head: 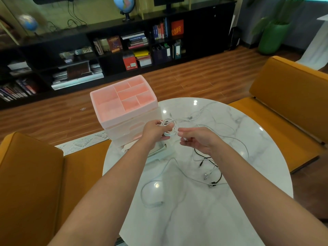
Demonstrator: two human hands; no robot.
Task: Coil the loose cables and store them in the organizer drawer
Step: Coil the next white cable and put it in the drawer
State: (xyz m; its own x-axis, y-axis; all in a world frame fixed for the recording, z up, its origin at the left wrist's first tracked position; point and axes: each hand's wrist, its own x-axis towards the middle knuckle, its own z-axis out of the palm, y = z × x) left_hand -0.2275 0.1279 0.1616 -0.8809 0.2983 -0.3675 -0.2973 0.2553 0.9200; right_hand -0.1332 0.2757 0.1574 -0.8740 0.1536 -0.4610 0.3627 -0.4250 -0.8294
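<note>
above a round, glossy marble-patterned table (239, 139), the left hand (154, 130) gripped a coiled white cable (168, 126) while the right hand (197, 139) pinched its loose end. a translucent pink plastic organizer (122, 102) stood behind. an orange book (177, 29) read "hard copy".
</note>
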